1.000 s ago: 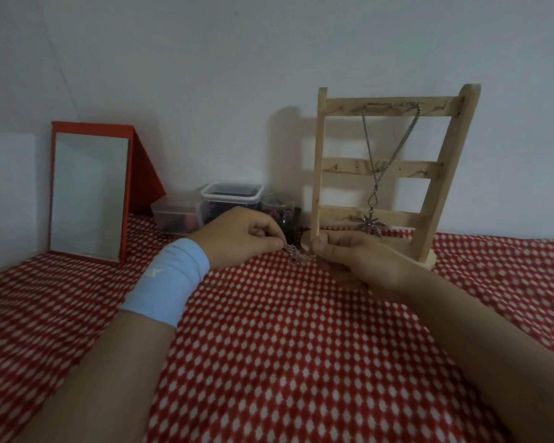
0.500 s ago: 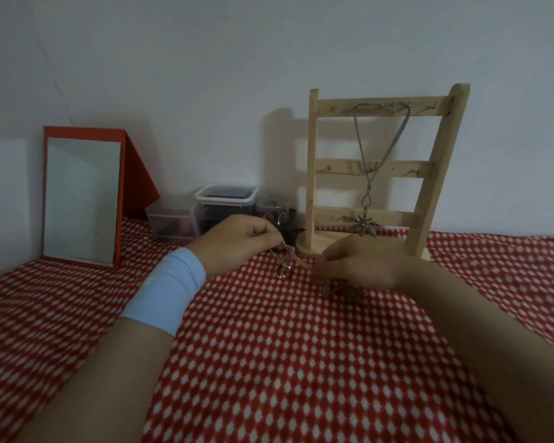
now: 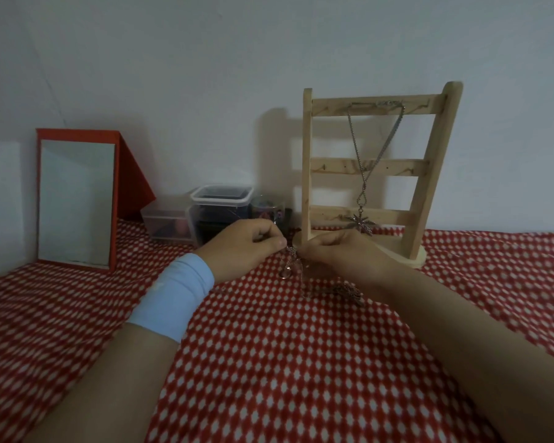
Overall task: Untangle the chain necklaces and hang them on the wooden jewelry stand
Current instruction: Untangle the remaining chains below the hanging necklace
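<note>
Done: one pendant necklace (image 3: 355, 145) is being carried by the top rail of the wooden jewelry stand (image 3: 308, 155). Outstanding: a tangled chain (image 3: 290, 260), just in front of the stand's base and above the checked cloth (image 3: 269, 346), is being pinched by the left hand (image 3: 243, 244) and the right hand (image 3: 343, 254), with their fingertips nearly meeting.
</note>
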Action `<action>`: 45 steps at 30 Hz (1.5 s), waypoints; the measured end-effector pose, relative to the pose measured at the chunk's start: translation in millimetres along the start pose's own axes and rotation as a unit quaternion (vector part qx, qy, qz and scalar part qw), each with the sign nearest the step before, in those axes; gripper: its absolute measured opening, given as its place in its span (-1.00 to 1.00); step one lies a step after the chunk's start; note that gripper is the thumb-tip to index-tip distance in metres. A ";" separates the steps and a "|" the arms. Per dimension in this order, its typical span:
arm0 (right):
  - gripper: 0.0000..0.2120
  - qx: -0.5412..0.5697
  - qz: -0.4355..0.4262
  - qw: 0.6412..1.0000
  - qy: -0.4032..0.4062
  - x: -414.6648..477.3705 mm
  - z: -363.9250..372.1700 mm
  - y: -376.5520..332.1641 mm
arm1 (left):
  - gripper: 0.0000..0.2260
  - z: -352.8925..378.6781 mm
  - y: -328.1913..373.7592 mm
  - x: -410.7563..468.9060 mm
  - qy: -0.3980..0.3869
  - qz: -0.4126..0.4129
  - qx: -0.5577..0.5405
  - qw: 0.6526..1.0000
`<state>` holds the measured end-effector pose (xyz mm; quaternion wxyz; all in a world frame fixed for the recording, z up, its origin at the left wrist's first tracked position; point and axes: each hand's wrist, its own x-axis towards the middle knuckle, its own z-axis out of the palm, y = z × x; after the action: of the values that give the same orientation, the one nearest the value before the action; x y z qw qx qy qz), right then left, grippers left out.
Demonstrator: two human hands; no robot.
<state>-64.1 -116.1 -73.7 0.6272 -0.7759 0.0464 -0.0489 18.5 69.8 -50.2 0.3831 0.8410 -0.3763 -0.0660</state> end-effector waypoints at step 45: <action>-0.85 -0.413 0.007 0.903 -0.113 6.2 -48.4 -5.8 | -0.81 -24.6 -29.6 -8.0 -0.124 -0.181 0.320 0.921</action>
<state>-64.5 -162.5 -57.8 0.2516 -0.9655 -0.0032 0.0673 39.9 102.5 -55.0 0.0249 0.9577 -0.2629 -0.1140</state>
